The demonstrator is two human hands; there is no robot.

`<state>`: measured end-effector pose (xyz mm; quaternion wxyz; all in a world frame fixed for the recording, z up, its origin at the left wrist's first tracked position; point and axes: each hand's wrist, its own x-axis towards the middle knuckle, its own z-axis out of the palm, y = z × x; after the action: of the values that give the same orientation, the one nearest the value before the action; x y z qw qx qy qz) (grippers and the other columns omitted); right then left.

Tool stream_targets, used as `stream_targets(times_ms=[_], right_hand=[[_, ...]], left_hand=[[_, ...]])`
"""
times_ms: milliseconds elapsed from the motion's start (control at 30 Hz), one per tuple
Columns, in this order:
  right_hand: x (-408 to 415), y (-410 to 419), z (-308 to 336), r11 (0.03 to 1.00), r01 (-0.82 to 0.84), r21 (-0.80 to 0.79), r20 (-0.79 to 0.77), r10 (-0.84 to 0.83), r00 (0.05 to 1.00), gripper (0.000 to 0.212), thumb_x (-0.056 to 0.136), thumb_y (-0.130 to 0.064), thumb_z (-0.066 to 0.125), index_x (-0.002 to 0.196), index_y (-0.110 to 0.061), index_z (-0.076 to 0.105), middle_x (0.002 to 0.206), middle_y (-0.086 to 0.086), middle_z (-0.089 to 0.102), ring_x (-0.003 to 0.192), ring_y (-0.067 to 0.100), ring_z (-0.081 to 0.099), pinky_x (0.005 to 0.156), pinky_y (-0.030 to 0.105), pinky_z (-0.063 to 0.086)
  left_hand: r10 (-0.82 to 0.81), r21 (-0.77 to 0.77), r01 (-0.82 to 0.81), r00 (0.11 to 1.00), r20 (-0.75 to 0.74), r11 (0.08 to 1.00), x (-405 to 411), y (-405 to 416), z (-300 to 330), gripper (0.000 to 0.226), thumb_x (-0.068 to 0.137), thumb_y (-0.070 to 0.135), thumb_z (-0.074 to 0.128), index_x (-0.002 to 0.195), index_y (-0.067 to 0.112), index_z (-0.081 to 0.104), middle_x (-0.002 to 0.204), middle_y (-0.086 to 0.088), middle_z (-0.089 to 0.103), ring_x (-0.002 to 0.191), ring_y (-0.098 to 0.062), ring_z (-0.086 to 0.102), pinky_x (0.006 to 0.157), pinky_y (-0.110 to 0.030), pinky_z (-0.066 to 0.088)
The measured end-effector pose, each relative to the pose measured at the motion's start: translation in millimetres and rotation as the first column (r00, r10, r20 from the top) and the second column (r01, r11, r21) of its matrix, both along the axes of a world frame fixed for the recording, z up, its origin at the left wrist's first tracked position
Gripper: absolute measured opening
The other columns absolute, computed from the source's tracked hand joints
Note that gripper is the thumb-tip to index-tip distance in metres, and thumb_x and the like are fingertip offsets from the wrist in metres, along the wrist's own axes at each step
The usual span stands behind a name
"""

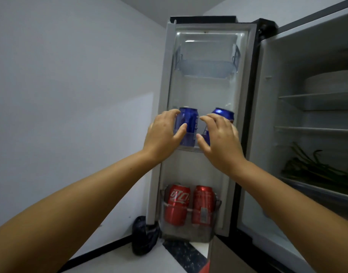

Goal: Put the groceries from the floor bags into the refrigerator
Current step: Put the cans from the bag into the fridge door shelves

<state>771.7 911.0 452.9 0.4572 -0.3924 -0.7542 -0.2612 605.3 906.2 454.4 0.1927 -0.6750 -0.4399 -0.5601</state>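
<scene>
Two bare arms reach up to the open refrigerator door (204, 91); the left hand (163, 134) curls its grip around the left blue can (188, 125), thumb across the front and fingers round the far side; that can stands upright in the middle door shelf (188, 149). The right hand (220, 138) grips the right blue can (222, 113), which tilts with its top leaning away to the right; its base is hidden behind the hand, so whether it is seated in the shelf cannot be told. The two cans sit near each other, a narrow gap between them.

To do this step well, the tilted can likely needs bringing upright and lowering until its base rests flat behind the shelf rail; only then should each grip loosen, or the can may tip against its neighbour.

Below, two red cola cans (178, 203) stand side by side in the clear lower door bin (216, 203); the clear upper door bin (206, 69) shows nothing inside. To the right, the refrigerator interior (267, 115) holds glass shelves, green onions (311, 168) on one and a white plate (331, 81) higher up. A dark plastic bag (143, 235) lies on the pale floor (119, 261) beside the door; the grey-white wall (70, 95) fills the left.
</scene>
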Motion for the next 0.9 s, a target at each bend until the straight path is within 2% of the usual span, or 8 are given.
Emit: stream_targets(times_ms=[100, 200, 300, 367, 467, 567, 733, 900], right_hand=[[-22, -16, -31, 0.998, -0.057, -0.023, 0.04, 0.057, 0.998, 0.052, 0.088, -0.033, 0.051, 0.135, -0.012, 0.046, 0.136, 0.01, 0.049, 0.126, 0.028, 0.046, 0.106, 0.049, 0.033], [-59, -35, -67, 0.989, -0.116, -0.09, 0.109, 0.125, 0.986, 0.054, 0.084, -0.032, 0.05, 0.133, -0.009, 0.048, 0.132, 0.014, 0.053, 0.12, 0.032, 0.052, 0.097, 0.048, 0.042], [-106, -58, -107, 0.975, -0.147, -0.168, 0.184, 0.177, 0.967, 0.051, 0.087, -0.029, 0.055, 0.134, -0.01, 0.048, 0.133, 0.015, 0.053, 0.122, 0.033, 0.051, 0.095, 0.048, 0.045], [-144, -77, -134, 0.958, -0.168, -0.231, 0.229, 0.222, 0.948, 0.052, 0.091, -0.029, 0.056, 0.138, -0.012, 0.043, 0.139, 0.013, 0.048, 0.127, 0.031, 0.046, 0.099, 0.045, 0.041], [-210, -112, -175, 0.918, -0.214, -0.334, 0.241, 0.303, 0.922, 0.052, 0.094, -0.031, 0.051, 0.141, -0.014, 0.039, 0.143, 0.011, 0.043, 0.129, 0.031, 0.042, 0.103, 0.043, 0.034], [-284, -154, -218, 0.862, -0.247, -0.443, 0.276, 0.394, 0.877, 0.051, 0.095, -0.034, 0.046, 0.142, -0.018, 0.034, 0.146, 0.008, 0.038, 0.131, 0.028, 0.038, 0.105, 0.041, 0.031], [-396, -219, -293, 0.753, -0.274, -0.598, 0.327, 0.541, 0.775, 0.05, 0.095, -0.035, 0.044, 0.141, -0.02, 0.034, 0.146, 0.005, 0.036, 0.131, 0.026, 0.037, 0.103, 0.04, 0.031], [-479, -261, -364, 0.636, -0.233, -0.736, 0.382, 0.674, 0.633, 0.051, 0.096, -0.037, 0.042, 0.142, -0.02, 0.031, 0.143, 0.007, 0.038, 0.129, 0.027, 0.039, 0.103, 0.04, 0.033]], left_hand=[[0.013, 0.001, -0.013, 0.999, -0.044, 1.0, -24, -26, -29, 0.043, 0.091, 0.038, 0.049, 0.123, 0.011, 0.056, 0.118, -0.006, 0.063, 0.109, -0.022, 0.056, 0.092, -0.039, 0.047], [0.026, -0.017, -0.025, 0.999, 0.021, 1.0, -53, -51, -71, 0.048, 0.087, 0.044, 0.043, 0.116, 0.01, 0.061, 0.106, -0.006, 0.066, 0.099, -0.024, 0.059, 0.087, -0.04, 0.049], [0.076, -0.16, -0.06, 0.993, 0.093, 0.985, -93, -80, -129, 0.046, 0.087, 0.045, 0.045, 0.118, 0.012, 0.059, 0.107, -0.005, 0.064, 0.102, -0.023, 0.057, 0.09, -0.043, 0.048], [0.153, -0.279, -0.124, 0.985, 0.082, 0.952, -130, -111, -168, 0.041, 0.091, 0.04, 0.051, 0.125, 0.017, 0.054, 0.113, -0.001, 0.063, 0.108, -0.018, 0.055, 0.094, -0.042, 0.046], [0.264, -0.45, -0.202, 0.961, 0.079, 0.87, -201, -173, -212, 0.041, 0.092, 0.038, 0.054, 0.127, 0.018, 0.052, 0.115, 0.0, 0.063, 0.11, -0.017, 0.054, 0.095, -0.037, 0.045], [0.407, -0.565, -0.292, 0.909, 0.087, 0.772, -280, -238, -245, 0.038, 0.091, 0.038, 0.056, 0.122, 0.016, 0.055, 0.112, -0.004, 0.064, 0.108, -0.021, 0.056, 0.092, -0.04, 0.047], [0.593, -0.707, -0.426, 0.805, -0.011, 0.564, -379, -340, -310, 0.039, 0.091, 0.037, 0.056, 0.122, 0.014, 0.055, 0.119, -0.006, 0.06, 0.113, -0.023, 0.054, 0.093, -0.04, 0.046], [0.71, -0.801, -0.435, 0.704, -0.016, 0.412, -440, -411, -375, 0.035, 0.089, 0.035, 0.058, 0.117, 0.014, 0.058, 0.119, -0.006, 0.06, 0.112, -0.024, 0.055, 0.093, -0.041, 0.047]])
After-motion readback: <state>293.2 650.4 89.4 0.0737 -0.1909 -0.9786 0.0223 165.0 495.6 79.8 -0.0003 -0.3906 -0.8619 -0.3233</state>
